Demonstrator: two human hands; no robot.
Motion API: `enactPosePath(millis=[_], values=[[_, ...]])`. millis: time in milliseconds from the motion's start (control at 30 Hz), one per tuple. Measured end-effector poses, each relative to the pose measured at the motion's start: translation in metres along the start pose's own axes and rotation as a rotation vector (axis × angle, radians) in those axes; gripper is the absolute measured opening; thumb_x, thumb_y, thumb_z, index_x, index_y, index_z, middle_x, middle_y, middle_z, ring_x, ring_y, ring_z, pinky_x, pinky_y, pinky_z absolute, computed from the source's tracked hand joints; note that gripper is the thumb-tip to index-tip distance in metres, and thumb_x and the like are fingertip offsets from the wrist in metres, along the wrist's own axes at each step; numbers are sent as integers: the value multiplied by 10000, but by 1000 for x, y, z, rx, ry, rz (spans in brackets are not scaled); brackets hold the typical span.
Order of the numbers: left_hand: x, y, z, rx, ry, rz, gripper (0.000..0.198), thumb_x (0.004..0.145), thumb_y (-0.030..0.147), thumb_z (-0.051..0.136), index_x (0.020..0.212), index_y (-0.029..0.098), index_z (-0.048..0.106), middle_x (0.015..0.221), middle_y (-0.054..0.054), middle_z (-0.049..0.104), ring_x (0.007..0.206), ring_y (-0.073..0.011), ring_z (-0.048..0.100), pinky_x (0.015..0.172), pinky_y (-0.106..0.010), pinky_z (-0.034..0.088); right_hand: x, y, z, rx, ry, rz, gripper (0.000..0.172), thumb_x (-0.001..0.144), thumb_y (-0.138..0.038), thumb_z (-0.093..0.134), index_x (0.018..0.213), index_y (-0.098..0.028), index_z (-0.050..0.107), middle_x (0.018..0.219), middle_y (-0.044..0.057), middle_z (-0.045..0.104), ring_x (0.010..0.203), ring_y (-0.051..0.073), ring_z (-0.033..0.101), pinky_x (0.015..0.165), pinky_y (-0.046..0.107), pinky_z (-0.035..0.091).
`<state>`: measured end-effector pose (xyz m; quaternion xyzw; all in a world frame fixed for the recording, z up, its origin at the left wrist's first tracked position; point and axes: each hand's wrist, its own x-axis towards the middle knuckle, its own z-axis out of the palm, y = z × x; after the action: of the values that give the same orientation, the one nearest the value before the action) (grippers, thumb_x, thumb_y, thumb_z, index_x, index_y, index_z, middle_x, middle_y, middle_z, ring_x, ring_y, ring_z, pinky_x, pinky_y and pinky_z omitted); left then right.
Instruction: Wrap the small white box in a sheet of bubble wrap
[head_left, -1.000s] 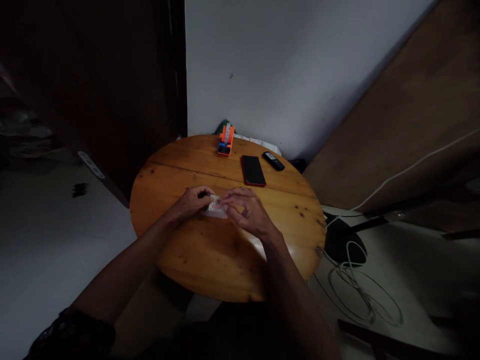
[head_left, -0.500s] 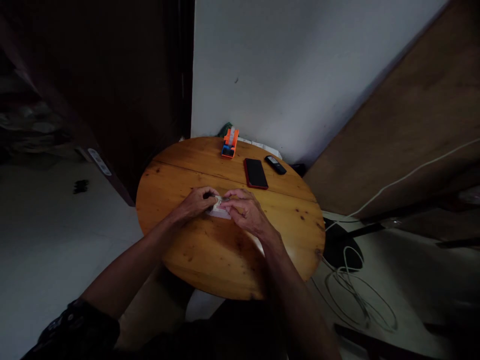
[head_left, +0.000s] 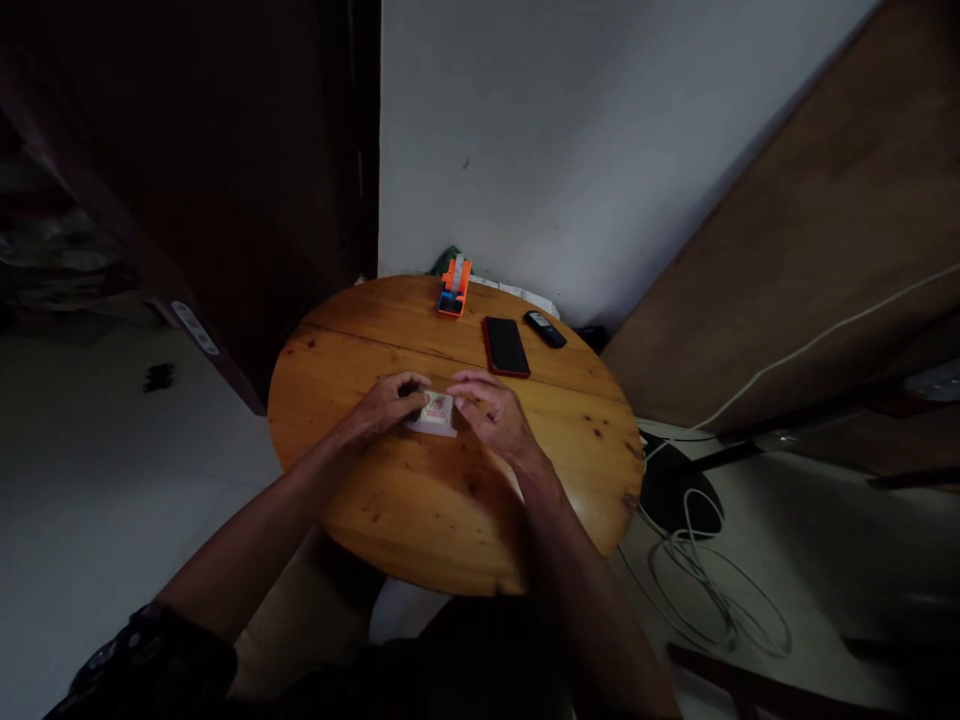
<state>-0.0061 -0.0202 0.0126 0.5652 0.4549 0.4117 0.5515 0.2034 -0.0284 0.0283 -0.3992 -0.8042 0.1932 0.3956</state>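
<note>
A small white packet [head_left: 435,408] with reddish print lies low over the middle of the round wooden table, between my two hands. My left hand [head_left: 390,403] is closed on its left edge, thumb on top and fingers curled behind. At the packet's right edge is my right hand [head_left: 495,415], its fingers stretched out and slightly apart, the tips beside the edge. Whether those tips touch the packet is too dim and small to tell. A paler strip shows along the packet's near side.
Toward the back of the wooden table [head_left: 375,520] stand an orange tape dispenser [head_left: 454,287], a black phone with a red edge [head_left: 507,347] and a dark handset [head_left: 545,329]. A white wall [head_left: 525,130] rises behind. Looped cable [head_left: 697,570] lies on the floor at right.
My right fingers have shifted from on top of the packet to its right edge, uncovering the reddish print. My left hand keeps its hold. The view has shifted slightly.
</note>
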Motion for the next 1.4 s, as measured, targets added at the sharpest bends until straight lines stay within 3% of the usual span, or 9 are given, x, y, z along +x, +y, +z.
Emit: enactPosePath(millis=[167, 300, 467, 700, 967, 1167, 1400], values=[[10, -10, -8, -131, 158, 30, 397, 595, 390, 721, 920, 178, 635, 924, -54, 707, 805, -164, 620, 709, -274, 468, 1, 5, -4, 100, 131, 64, 138, 870, -269, 598, 907, -232, 726, 1105, 79, 705, 1046, 224, 659, 959, 413, 509], [15, -14, -13, -112, 291, 5, 320, 603, 363, 684, 866, 186, 639, 878, -49, 719, 782, -168, 619, 699, -280, 457, 1, 4, -5, 134, 58, 95, 120, 835, -256, 625, 905, -233, 719, 1144, 79, 694, 1084, 228, 647, 959, 409, 506], [15, -13, -15, -60, 330, 1, 236, 630, 299, 632, 832, 181, 661, 866, -40, 728, 752, -152, 606, 689, -262, 456, 0, -3, -6, 166, -59, 93, 179, 791, -217, 679, 965, -241, 715, 1244, 76, 654, 1171, 228, 615, 1020, 414, 469], [13, -13, -15, -77, 300, 43, 250, 638, 304, 643, 854, 181, 671, 909, -33, 720, 789, -154, 617, 750, -282, 480, 0, 2, -5, 149, -62, 127, 192, 802, -212, 666, 987, -243, 706, 1245, 73, 655, 1167, 222, 615, 1004, 409, 480], [7, -12, -8, -143, 106, 65, 439, 612, 310, 775, 1016, 169, 678, 1070, -73, 708, 933, -172, 643, 853, -302, 500, 0, 2, -4, 125, -84, 123, 171, 810, -201, 653, 969, -242, 700, 1236, 75, 671, 1170, 229, 620, 1003, 413, 476], [4, -8, -5, -119, 38, 65, 500, 640, 312, 763, 1100, 154, 649, 1093, -90, 687, 879, -150, 636, 775, -273, 509, 0, 0, -3, 132, -98, 112, 187, 793, -197, 667, 970, -240, 713, 1226, 73, 668, 1153, 223, 622, 1020, 409, 462], [4, -12, -3, -128, 9, 67, 458, 657, 296, 740, 1080, 144, 651, 1011, -52, 663, 663, -80, 561, 617, -227, 472, -1, 1, 0, 136, -151, 86, 172, 786, -201, 698, 947, -233, 749, 1229, 81, 665, 1172, 232, 619, 1062, 418, 437]])
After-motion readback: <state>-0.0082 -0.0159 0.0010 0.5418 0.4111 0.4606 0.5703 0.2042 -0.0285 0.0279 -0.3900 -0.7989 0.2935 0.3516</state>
